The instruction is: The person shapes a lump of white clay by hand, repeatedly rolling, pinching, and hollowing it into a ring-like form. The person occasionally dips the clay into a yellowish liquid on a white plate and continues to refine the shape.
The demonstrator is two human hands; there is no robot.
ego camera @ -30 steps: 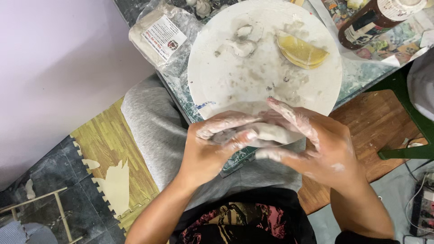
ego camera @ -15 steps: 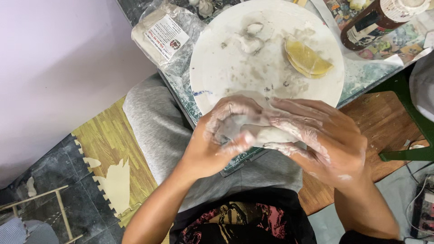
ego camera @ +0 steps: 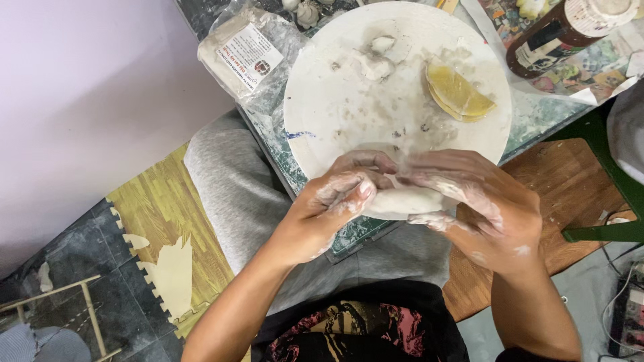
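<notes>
- Head view: both hands meet at the near edge of a round white board [ego camera: 335, 114], just above the person's lap.
- The left hand [ego camera: 322, 214] is smeared with pale clay; its fingers [ego camera: 352, 191] curl tight around the left end of a lump of pale clay [ego camera: 402, 201], thumb pressed on top.
- The right hand [ego camera: 486, 214] cups the same lump from the other side, fingers [ego camera: 439, 184] closed over its top and right end, so the clay is clamped between both hands and only its middle shows.
- The lump sits at the board's near rim; whether it rests on the board or is lifted off it I cannot tell.
- On the board lie small scraps of clay [ego camera: 376, 60] near the far side and a yellow wedge-shaped sponge [ego camera: 459, 94] to the right, well apart from the hands.
- The board lies on a clay-streaked tabletop [ego camera: 537, 121].
- A clear plastic bag with a labelled block [ego camera: 245, 57] sits just left of the board.
- A brown bottle [ego camera: 563, 33] lies at the far right.
- Grey trousers [ego camera: 228, 188] and a wooden stool seat [ego camera: 570, 194] show below.
</notes>
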